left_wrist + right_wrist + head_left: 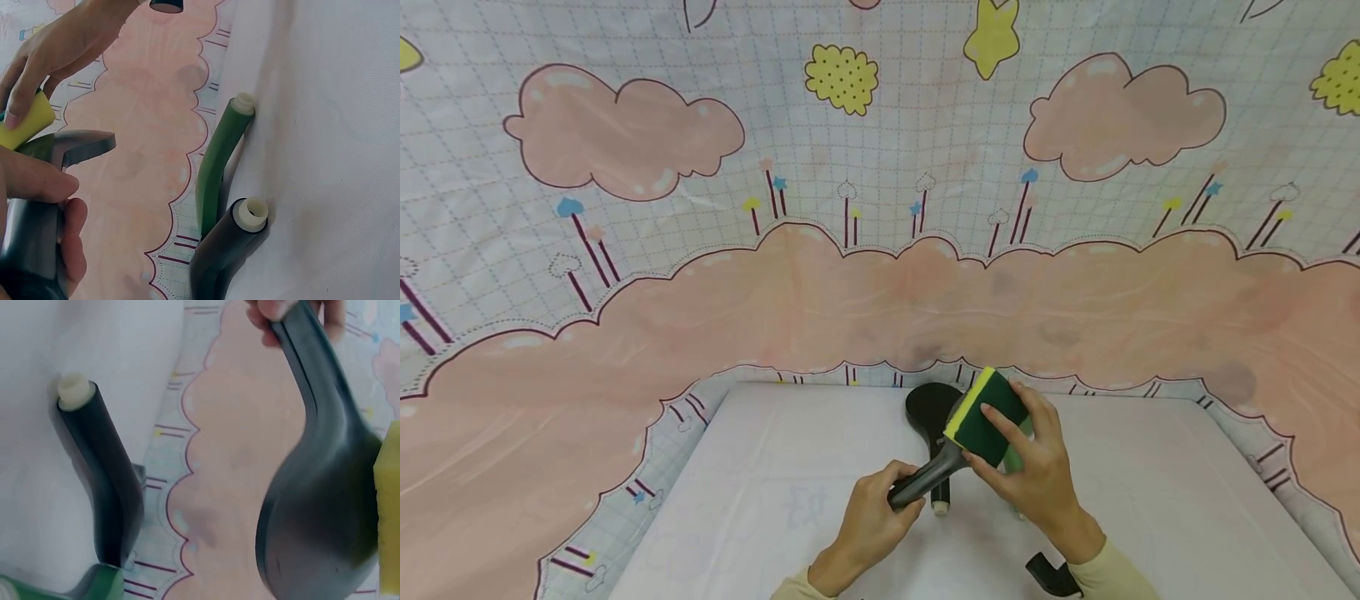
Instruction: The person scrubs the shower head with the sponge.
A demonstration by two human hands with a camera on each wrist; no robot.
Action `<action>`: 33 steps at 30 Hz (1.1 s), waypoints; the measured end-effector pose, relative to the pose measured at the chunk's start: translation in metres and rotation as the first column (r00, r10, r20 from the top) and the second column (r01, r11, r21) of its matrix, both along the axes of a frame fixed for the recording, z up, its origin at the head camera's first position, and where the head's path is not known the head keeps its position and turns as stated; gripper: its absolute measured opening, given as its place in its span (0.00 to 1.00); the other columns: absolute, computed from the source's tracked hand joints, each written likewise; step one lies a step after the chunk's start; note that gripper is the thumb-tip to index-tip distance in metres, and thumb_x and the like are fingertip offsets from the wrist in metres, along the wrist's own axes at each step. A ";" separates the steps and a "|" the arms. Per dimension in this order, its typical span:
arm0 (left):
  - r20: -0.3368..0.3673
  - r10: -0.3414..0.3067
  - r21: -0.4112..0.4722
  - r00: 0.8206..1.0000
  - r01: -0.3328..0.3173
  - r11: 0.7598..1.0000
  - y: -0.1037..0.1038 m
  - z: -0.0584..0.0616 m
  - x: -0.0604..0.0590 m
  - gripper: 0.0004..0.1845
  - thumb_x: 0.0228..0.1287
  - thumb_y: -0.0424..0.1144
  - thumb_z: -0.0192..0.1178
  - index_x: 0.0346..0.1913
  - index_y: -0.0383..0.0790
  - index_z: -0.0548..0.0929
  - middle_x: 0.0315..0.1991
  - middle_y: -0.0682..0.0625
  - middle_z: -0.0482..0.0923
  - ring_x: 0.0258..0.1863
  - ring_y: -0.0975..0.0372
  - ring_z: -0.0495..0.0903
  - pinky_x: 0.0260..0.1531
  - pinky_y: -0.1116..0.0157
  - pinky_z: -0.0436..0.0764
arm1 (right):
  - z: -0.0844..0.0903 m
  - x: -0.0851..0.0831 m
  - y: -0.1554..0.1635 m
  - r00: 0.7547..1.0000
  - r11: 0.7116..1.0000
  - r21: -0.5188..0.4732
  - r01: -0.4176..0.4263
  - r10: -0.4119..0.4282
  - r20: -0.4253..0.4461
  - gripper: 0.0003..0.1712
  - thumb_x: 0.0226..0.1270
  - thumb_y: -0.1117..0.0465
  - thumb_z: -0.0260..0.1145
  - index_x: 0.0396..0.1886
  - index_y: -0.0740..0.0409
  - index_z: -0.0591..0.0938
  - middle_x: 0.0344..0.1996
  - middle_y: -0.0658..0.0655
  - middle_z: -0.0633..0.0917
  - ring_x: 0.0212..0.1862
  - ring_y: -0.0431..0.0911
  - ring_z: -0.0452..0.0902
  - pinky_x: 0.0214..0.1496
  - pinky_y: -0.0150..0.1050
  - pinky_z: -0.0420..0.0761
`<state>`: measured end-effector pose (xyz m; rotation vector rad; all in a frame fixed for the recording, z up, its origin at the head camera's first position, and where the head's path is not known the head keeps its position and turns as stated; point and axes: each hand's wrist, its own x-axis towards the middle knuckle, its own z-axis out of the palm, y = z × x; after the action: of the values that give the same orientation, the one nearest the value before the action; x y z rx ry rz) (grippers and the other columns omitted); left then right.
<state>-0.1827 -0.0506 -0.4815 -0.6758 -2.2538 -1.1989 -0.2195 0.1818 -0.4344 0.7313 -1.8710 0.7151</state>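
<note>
Low in the centre of the head view, a black spoon point(931, 442) is lifted over the white table point(760, 467). The left hand point(868, 521) clenches its handle; the right hand point(1033, 467) pinches a yellow-green sponge point(985, 414) against its bowl. Only the wrist views show a green spoon point(215, 162) and another black spoon point(100, 481) lying on the table.

A green spoon point(215, 162) and another black spoon point(228, 250) lie on the cloud-print cloth point(625, 333).

Bare left hand point(868, 521), bare right hand point(1037, 467); cream long sleeves at both wrists; black wrist-mounted device at right.
</note>
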 end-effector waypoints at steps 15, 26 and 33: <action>0.003 0.007 0.010 1.000 -0.007 1.000 -0.005 0.001 -0.001 0.22 0.42 0.26 0.76 0.43 0.40 0.82 0.32 0.50 0.87 0.29 0.71 0.80 0.30 0.73 0.78 | 0.001 0.000 -0.007 0.999 0.999 0.016 -0.032 0.033 -0.011 0.34 0.63 0.33 0.62 0.54 0.55 0.83 0.63 0.71 0.73 0.61 0.62 0.69 0.72 0.25 0.58; -0.086 -0.069 0.060 0.994 0.074 0.995 -0.017 -0.001 -0.002 0.22 0.44 0.26 0.76 0.44 0.40 0.82 0.35 0.48 0.87 0.27 0.68 0.80 0.28 0.73 0.78 | 0.007 -0.004 0.014 0.999 0.999 -0.053 0.014 -0.013 0.034 0.37 0.62 0.31 0.62 0.54 0.58 0.83 0.64 0.72 0.73 0.63 0.62 0.67 0.70 0.24 0.58; -0.122 -0.072 0.074 0.990 0.081 0.994 -0.019 0.001 0.001 0.22 0.41 0.23 0.76 0.42 0.35 0.81 0.32 0.44 0.87 0.23 0.64 0.79 0.24 0.75 0.76 | 0.007 -0.004 0.022 0.998 0.996 -0.081 0.030 -0.025 0.059 0.39 0.61 0.31 0.62 0.55 0.59 0.82 0.65 0.70 0.72 0.63 0.62 0.67 0.70 0.24 0.58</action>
<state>-0.1821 -0.0694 -0.4802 -0.7883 -2.0888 -1.2426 -0.2234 0.2040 -0.4275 0.6377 -1.8886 0.7974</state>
